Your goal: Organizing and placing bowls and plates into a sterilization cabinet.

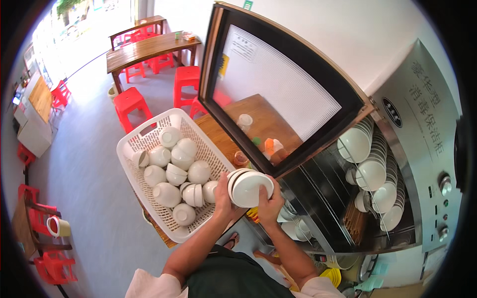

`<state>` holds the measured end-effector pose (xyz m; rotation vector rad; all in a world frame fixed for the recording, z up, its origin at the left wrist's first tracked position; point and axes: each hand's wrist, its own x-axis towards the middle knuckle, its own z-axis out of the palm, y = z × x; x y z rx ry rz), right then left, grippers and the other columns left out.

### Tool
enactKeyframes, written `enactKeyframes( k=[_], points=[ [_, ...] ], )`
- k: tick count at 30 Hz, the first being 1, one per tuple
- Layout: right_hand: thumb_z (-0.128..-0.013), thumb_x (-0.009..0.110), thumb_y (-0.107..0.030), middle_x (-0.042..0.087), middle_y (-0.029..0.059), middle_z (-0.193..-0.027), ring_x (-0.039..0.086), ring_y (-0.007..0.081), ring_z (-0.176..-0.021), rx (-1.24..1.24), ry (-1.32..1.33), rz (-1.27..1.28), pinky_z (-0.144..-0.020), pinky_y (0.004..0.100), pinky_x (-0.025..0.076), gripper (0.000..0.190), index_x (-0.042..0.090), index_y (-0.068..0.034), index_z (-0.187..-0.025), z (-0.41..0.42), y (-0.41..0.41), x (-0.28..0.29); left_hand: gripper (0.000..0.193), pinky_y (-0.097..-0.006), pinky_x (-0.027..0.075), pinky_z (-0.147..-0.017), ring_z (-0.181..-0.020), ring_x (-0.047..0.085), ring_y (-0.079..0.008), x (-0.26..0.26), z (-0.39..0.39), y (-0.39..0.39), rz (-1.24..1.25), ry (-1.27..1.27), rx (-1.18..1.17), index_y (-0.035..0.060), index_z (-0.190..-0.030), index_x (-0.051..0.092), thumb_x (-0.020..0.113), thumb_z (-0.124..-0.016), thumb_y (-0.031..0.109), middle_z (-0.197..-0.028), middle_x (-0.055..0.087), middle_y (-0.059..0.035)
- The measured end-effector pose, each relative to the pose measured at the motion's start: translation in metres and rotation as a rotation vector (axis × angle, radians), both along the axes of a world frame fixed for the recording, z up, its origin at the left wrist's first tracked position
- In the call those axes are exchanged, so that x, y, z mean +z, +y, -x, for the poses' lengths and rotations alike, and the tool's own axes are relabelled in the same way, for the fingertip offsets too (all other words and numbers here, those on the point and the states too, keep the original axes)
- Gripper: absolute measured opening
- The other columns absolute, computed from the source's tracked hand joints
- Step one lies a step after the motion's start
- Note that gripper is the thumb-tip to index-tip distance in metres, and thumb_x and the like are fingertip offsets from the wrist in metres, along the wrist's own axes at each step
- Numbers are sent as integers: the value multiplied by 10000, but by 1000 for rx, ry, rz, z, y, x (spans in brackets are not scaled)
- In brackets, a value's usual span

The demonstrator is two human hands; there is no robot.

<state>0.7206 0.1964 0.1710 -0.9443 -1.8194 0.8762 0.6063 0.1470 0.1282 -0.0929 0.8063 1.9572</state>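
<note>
Between my two hands I hold a short stack of small white dishes, tilted on its side. My left hand presses on the left side of the stack. My right hand grips the right side, its thumb across the front dish. Left of the stack, a white slatted plastic basket holds many loose white bowls, some nested. To the right stands a steel disinfection cabinet with its glass door swung out. Rows of white dishes stand on edge on its wire rack.
The basket rests on a wooden table. Wooden chopsticks lie inside the cabinet, and more bowls sit lower down. Red plastic stools and another wooden table stand beyond. Yellow plastic containers are below right.
</note>
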Motion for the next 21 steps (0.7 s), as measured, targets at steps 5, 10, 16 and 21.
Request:
enactKeyframes(
  k=[5, 10, 16, 21],
  points=[
    [-934, 604, -86, 693, 148, -1044, 656, 193, -938, -6, 42, -130, -830, 324, 513, 279, 599, 32, -1186, -9, 4, -3, 521, -401, 544, -891, -1007, 654, -239, 33, -7, -6, -182, -60, -88, 41, -1227, 533, 354, -1040, 494, -1129, 659, -133],
    [-924, 603, -65, 654, 126, -1055, 635, 196, -940, -83, -10, -167, -824, 305, 499, 257, 619, 32, -1161, -25, 15, 0, 497, -371, 496, -962, -1078, 624, -220, 12, -21, 8, -157, 50, -131, 39, -1283, 496, 344, -1053, 452, -1189, 637, -113],
    [-926, 611, -88, 625, 121, -1043, 626, 208, -950, -154, 76, -1, -799, 341, 499, 230, 651, 41, -1112, -51, 17, 29, 524, -346, 460, -989, -1113, 595, -190, 15, -55, 23, -126, 64, -171, 45, -1283, 535, 338, -1052, 471, -1214, 627, -84],
    [-926, 636, -129, 625, 76, -1112, 592, 138, -984, -113, 167, 384, -859, 282, 471, 281, 622, 22, -1162, -91, 31, 41, 471, -330, 451, -986, -1107, 588, -179, 24, -75, 46, -146, 239, -169, 26, -1285, 506, 361, -1060, 413, -1210, 613, -91]
  ],
)
